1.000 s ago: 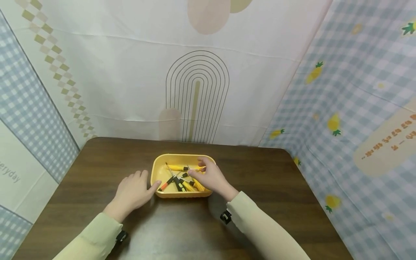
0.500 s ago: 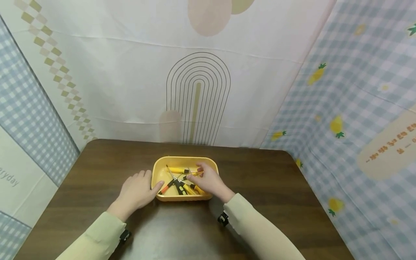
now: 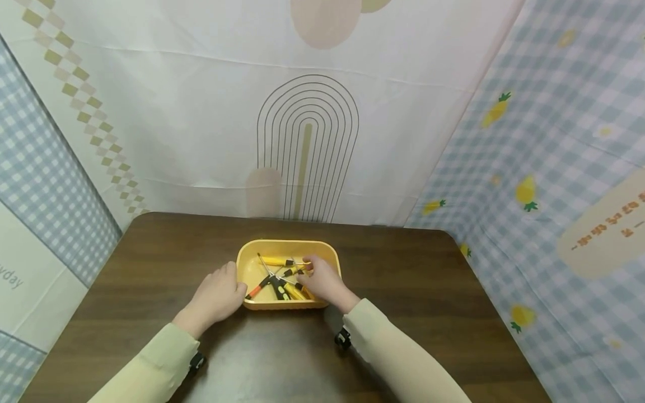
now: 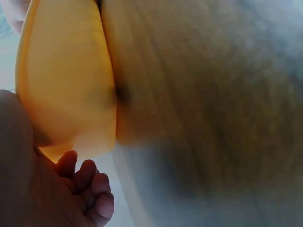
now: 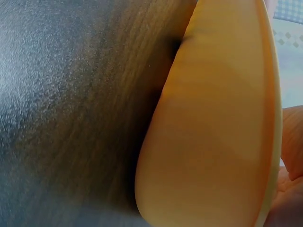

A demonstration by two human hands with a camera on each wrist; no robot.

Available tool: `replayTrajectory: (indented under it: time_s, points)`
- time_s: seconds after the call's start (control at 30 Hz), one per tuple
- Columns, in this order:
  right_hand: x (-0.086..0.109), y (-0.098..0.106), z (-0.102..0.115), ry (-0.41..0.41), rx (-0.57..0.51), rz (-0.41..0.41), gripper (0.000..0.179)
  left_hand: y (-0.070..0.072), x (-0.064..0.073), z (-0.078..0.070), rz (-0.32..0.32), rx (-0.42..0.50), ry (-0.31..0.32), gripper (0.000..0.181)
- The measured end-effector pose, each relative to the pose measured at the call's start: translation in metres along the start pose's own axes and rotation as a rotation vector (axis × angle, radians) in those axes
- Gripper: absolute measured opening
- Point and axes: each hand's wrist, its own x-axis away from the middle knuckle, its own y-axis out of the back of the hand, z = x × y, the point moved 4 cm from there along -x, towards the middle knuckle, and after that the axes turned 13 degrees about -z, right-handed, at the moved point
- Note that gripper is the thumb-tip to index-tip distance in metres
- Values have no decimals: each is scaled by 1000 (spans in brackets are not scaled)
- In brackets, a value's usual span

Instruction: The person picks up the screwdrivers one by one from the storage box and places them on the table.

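In the head view, a yellow plastic basket (image 3: 287, 306) sits on the brown table, holding several screwdrivers (image 3: 278, 288) with yellow, black or orange handles. My left hand (image 3: 214, 294) grips the basket's left end, thumb at the rim; its fingers curl by the outer wall in the left wrist view. My right hand (image 3: 326, 284) reaches over the right side into the basket. Its thumb and fingers pinch the handle of a yellow screwdriver (image 3: 292, 271) with a black collar. The right wrist view shows mostly the basket's outer wall (image 5: 213, 118), with the fingertips hidden behind it.
The dark wooden table (image 3: 403, 280) extends around the basket on all sides. A white patterned cloth (image 3: 201, 129) hangs behind it, and a checked cloth with pineapples (image 3: 549, 240) hangs on the right.
My left thumb has drawn back from inside the basket toward its rim. My right hand has shifted slightly within the basket, and more of the yellow handle shows beside its fingers.
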Motion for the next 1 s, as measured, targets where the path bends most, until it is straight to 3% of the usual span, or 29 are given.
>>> replayTrajectory:
  time_s: [0.4, 1.0]
  points:
    - [-2, -4, 1, 7, 85, 26, 34, -1, -1, -1, 29, -5, 15, 28]
    - [0, -5, 1, -37, 101, 55, 27, -1, -1, -1, 40, -9, 30, 28]
